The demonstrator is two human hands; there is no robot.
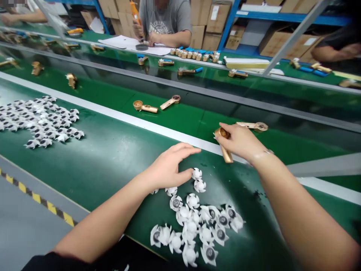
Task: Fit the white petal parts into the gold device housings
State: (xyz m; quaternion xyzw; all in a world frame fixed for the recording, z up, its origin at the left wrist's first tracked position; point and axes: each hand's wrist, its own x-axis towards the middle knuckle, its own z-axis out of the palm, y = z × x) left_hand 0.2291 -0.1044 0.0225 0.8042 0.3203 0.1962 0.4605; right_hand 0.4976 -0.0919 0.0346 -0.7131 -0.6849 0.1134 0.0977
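My right hand (pixel 238 141) is closed round the cup-shaped head of a gold handled housing (pixel 227 155); the handle points down toward me over the white edge strip. Beside that hand, another gold housing, paler inside (pixel 259 127), lies on the belt. My left hand (pixel 170 165) is open above the green bench, thumb and fingers apart. Its thumb tip is right by a small white bladed fan wheel (pixel 197 173); whether they touch, I cannot tell. Several more white fan wheels (pixel 190 226) lie in a loose heap between my forearms, some showing dark round centres.
A larger spread of white fan wheels (pixel 42 120) covers the bench at left. More gold housings (pixel 145 107) lie along the green belt (pixel 118 94). Across the line, a person holds an orange power screwdriver (pixel 134 13). A slanting metal post (pixel 324 165) stands at right.
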